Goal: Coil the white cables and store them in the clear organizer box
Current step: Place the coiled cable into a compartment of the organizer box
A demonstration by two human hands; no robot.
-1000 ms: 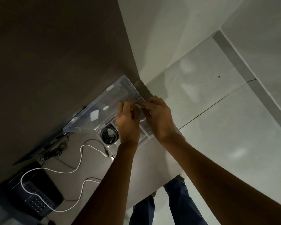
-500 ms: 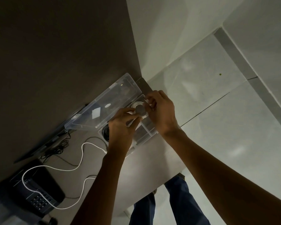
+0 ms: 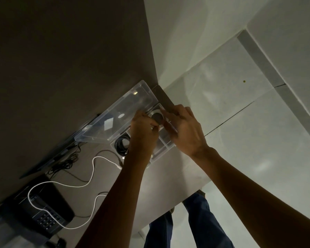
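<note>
The left hand hides part of the organizer box; its grip is unclear.

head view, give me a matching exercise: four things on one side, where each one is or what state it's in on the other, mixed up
Things:
1. white cable
2. black cable
3. box lid
4. desk phone

Place or state:
A. coiled inside a compartment of the clear box
B. swung open, tilted up behind the box
C. loose and uncoiled, snaking across the desk
D. at the left end of the desk, with the white cable lying over it

Pairs: 1-C, 2-A, 3-B, 4-D
</note>
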